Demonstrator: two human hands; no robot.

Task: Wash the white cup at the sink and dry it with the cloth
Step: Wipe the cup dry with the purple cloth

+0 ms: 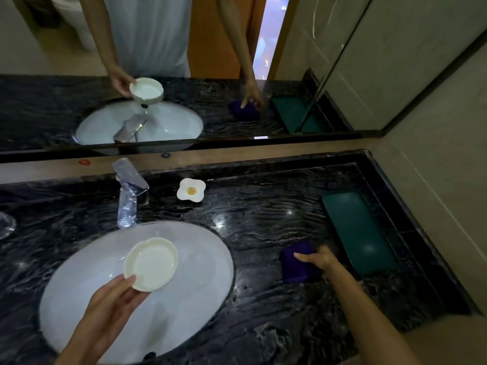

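Two hands at work: left hand (113,301) grips the white cup (151,263) by its rim, mouth up, over the sink (200,280); right hand (320,258) rests on the purple cloth (296,262), fingers closing on it, on the dark marble bench (263,219). Teal tray (359,233) just beside. Chrome tap (129,196) behind the basin.

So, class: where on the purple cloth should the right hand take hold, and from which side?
Pinch the cloth's right edge, coming from the right and above. It lies flat and folded on the counter, and the right hand already rests on that edge.
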